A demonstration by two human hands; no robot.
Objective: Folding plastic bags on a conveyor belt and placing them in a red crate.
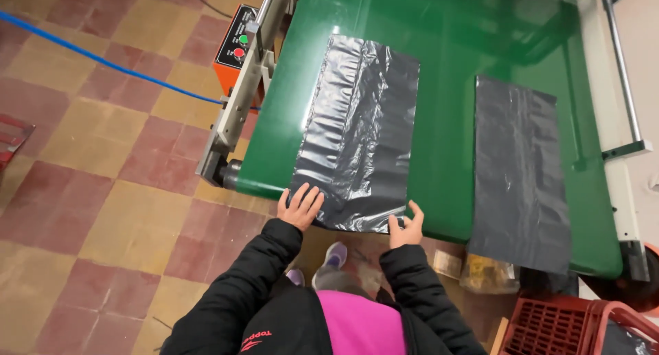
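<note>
Both hands work the near edge of a crinkled grey plastic bag (357, 132) that lies flat on a green conveyor belt (453, 25). Left hand (300, 207) has a wide grip, its fingers spread and pressed flat on the bag's near left corner. Right hand (406, 230) has a narrow grip, its fingers curled about the bag's near right corner, where the film hangs just over the belt's end. Beyond the hands the bag stretches away up the belt. Right of the right hand, well apart from it, a second grey bag (519, 173) lies smoother on the same belt, its near end drooping over the edge. Left of the left hand and farther off, an orange control box (235, 49) with a green and a red button sits by the belt's frame. Below the second bag stands a red plastic crate (549, 327) on the tiled floor (103, 190)
</note>
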